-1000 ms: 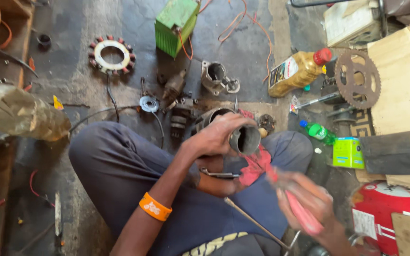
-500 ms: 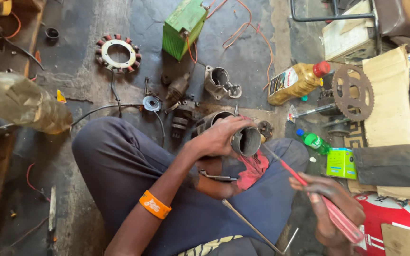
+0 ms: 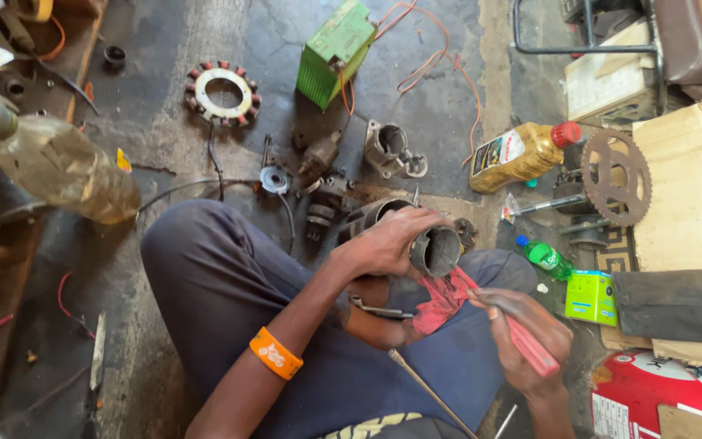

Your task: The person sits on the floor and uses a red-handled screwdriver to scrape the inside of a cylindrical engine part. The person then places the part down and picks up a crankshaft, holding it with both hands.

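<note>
I see the metal cylinder [image 3: 435, 249], a dark open-ended tube, sitting over the lap w/ its mouth facing up toward me. My left hand [image 3: 387, 241] is wrapped over its top and side, fingers curled around it, so it's clamped firm. Just below the cylinder, touching its lower rim, is a red rag [image 3: 442, 294] bunched on the blue trousers. My right hand [image 3: 524, 335], below-right of the cylinder, is closed in a fist round a red-handled tool [image 3: 522, 341]; its tip runs up toward the rag, can't tell if it touches the cylinder. A thin metal rod [image 3: 431, 393] lies across the lap, below the cylinder. Above it on the floor: small engine parts, a green battery [image 3: 335, 50] w/ orange wires, and a round stator ring [image 3: 222, 92] up-left. Right of the cylinder: an oil bottle [image 3: 522, 154], a sprocket [image 3: 616, 177] and a green bottle [image 3: 544, 256].
</note>
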